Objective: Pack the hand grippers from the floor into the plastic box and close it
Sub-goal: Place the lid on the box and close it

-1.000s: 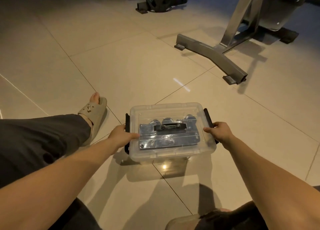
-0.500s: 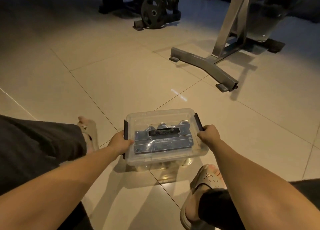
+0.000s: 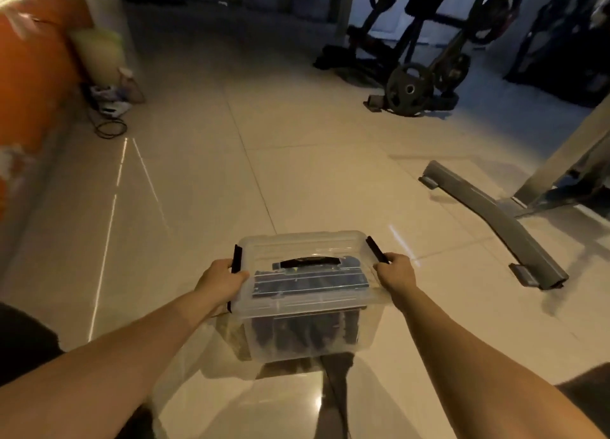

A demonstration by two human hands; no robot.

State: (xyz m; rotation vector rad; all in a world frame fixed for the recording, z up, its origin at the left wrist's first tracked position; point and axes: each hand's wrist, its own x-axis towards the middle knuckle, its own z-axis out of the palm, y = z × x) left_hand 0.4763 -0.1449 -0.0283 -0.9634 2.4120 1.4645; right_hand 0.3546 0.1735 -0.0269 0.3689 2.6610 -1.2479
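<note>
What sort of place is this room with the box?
Probably a home gym: weight plates on a black rack stand at the back, and the grey steel base of an exercise machine rests on the tiled floor.

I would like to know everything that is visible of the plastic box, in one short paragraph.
The plastic box is clear and rectangular with rounded corners. Its lid is on and bears a flat black handle; a black latch stands at each short side. Dark hand grippers show blurred through the front wall. The left hand and the right hand grip its two ends at the latches. It seems held above the tiled floor.
</note>
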